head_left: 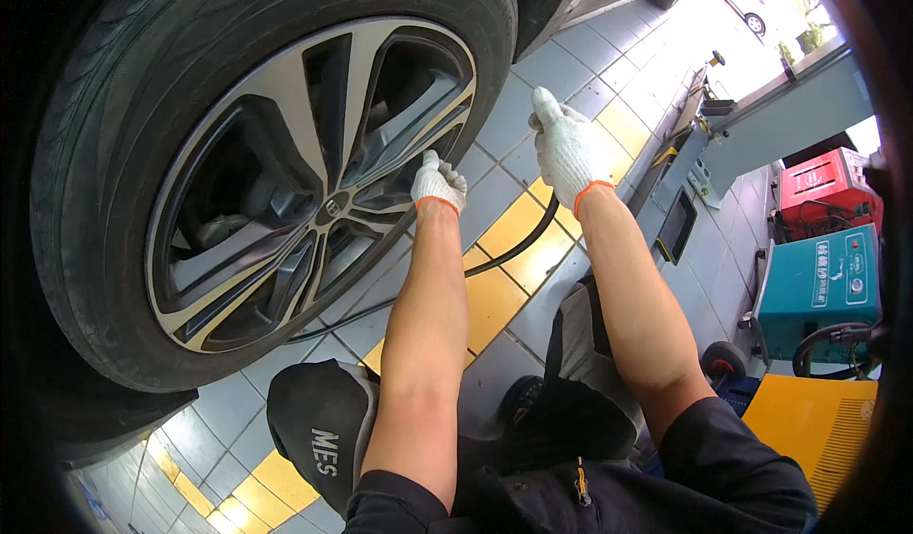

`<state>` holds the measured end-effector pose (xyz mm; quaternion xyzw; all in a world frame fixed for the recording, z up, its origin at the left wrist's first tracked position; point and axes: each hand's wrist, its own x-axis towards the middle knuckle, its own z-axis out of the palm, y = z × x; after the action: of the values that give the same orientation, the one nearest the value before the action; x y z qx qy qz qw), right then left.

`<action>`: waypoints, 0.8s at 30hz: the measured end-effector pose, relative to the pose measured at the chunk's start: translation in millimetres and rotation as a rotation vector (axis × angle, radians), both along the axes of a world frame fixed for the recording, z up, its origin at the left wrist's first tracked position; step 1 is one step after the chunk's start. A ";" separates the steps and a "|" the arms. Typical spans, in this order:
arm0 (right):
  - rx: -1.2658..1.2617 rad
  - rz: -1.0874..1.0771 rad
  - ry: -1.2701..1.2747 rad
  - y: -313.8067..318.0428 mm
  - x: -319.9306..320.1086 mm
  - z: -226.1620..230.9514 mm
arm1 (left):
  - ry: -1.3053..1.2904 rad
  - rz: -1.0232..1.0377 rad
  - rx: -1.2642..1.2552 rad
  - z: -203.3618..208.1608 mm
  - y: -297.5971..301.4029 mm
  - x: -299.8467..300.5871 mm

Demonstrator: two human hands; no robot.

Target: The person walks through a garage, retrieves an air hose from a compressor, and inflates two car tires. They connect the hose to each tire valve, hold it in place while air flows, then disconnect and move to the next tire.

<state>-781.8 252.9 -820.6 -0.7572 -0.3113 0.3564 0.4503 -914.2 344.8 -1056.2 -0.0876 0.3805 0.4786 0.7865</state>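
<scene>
Two knitted white gloves with orange cuffs lead here, perhaps worn to spare the palms: the left hand [438,184] and right hand [569,149] are raised ahead of the crouching person, forearms stretched out. Both sets of fingers look curled, the right thumb upward, yet from where I stand I can't tell whether either is closed on anything. A black hose or cable [514,252] arcs below the right wrist and runs off leftward, beneath the left forearm. Just left of the left hand is the wheel [333,207], upright, hub facing the person; contact is unclear. Its tyre edge curves close by the left knuckles, so sideways room there looks tight. Between and around the hands, tiled floor [496,135] gives the right one freer space. Beyond it, rightward, a blue-grey beam [799,120] bounds that space; farther right stand a teal machine [804,282] and a red machine [823,182].
</scene>
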 end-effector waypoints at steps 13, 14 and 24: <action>0.077 -0.003 0.017 0.6 0.3 -6.4 | -0.160 0.100 -0.044 10.3 -4.2 8.3; 0.069 -0.008 0.009 0.7 0.6 -7.0 | -0.124 0.093 -0.043 10.6 -4.0 8.1; 0.008 0.002 -0.036 -3.3 -1.1 1.4 | -0.150 0.156 -0.115 24.2 -1.8 19.5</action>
<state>-782.9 249.6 -819.2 -0.7614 -0.3213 0.3419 0.4473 -894.6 343.0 -1032.0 -0.1972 0.3394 0.5079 0.7667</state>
